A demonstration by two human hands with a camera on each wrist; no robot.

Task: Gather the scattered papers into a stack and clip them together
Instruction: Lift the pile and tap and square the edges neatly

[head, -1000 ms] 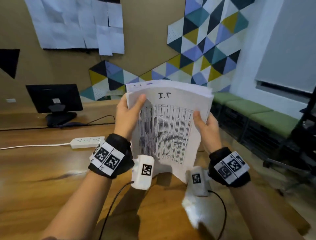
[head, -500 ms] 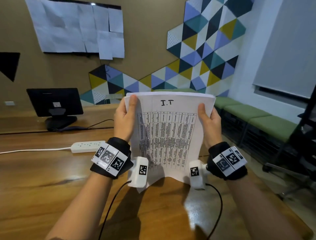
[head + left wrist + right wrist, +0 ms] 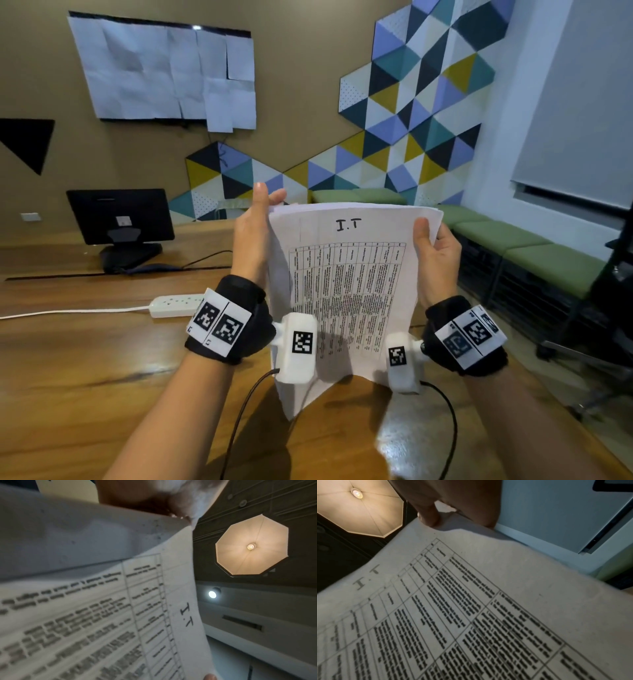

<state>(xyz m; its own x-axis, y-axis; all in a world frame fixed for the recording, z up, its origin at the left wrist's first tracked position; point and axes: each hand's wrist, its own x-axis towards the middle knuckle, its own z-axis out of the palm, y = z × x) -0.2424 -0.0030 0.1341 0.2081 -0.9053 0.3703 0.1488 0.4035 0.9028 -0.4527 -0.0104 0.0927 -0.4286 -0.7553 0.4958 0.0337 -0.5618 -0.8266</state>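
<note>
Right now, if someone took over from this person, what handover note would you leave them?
Left hand: lies flat against the paper stack at its left edge, thumb straight up, fingers behind.
Right hand: pinches the right edge, thumb in front.
The paper stack is held upright over the table, with the sheet marked I.T facing the person.
Done: papers gathered, edges nearly even.
Left: finish squaring, then clip. No clip shows in any view.

Paper stack (image 3: 346,291) held upright over surface (image 3: 85,394), between left hand (image 3: 251,236) and right hand (image 3: 436,250); power strip (image 3: 174,305) left, monitor (image 3: 120,216) behind it.
</note>
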